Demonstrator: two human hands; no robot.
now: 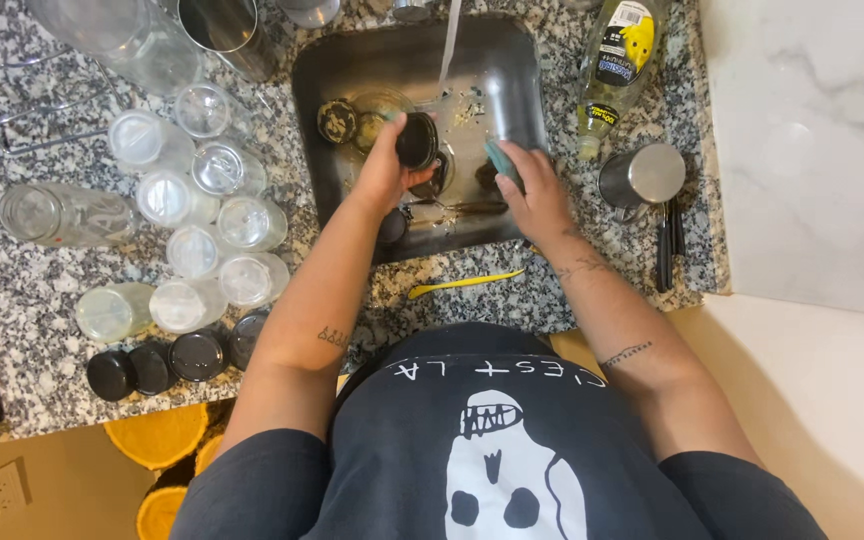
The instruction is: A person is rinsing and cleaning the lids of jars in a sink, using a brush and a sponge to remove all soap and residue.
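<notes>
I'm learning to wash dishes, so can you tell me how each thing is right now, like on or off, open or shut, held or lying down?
Water stream: running.
Black lid: held in left hand.
Teal sponge: gripped in right hand.
Glass jars: lidless, on the counter.
Black lids: off, in a row.
Soap bottle: lying by the sink.
Yellow utensil: lying unused.

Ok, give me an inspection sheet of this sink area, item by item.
Surface: speckled granite counter, steel sink with water running.
Job's things: left hand holds a black lid; right hand holds a teal sponge.
Clutter: clear jars, black lids, yellow spoon, soap bottle, metal cup.
Fingers: both hands closed on their things.
Cables: nothing seen.
Surroundings: marble wall, wall socket.
</notes>
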